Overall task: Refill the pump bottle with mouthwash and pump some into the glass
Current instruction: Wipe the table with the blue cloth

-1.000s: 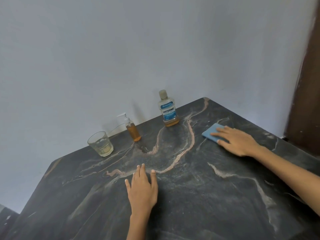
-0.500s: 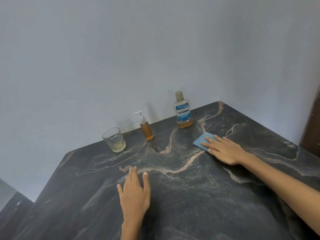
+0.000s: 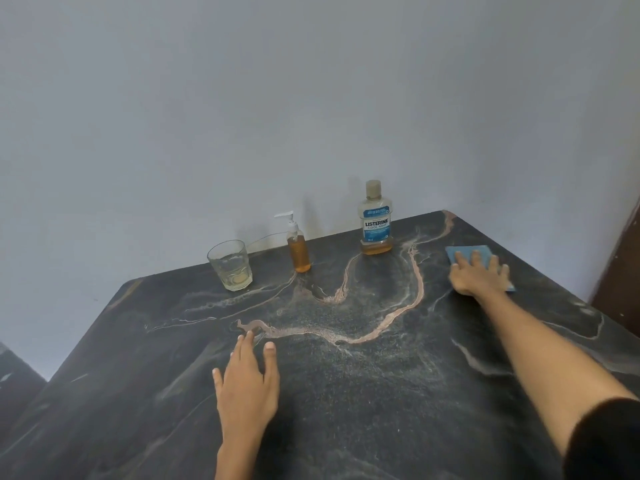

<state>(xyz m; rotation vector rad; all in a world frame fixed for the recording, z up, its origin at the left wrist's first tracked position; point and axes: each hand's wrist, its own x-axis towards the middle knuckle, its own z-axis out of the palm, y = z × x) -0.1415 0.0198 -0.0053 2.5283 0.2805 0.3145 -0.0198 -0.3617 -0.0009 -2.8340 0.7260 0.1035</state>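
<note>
Now my right hand (image 3: 479, 274), fingers spread, presses flat on blue cloth (image 3: 465, 253), far right; left hand (image 3: 246, 382) flat w/ fingers spread, near on table (image 3: 381, 393).

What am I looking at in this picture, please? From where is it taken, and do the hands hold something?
There is no machine: a person works with bare hands. The camera sits on the person's head and looks down at a dark marble table. By the wall stand a glass with a little pale liquid, a pump bottle of amber liquid, and a capped mouthwash bottle. The left hand lies flat and holds nothing. The right hand presses a blue cloth onto the table, fingers spread.
</note>
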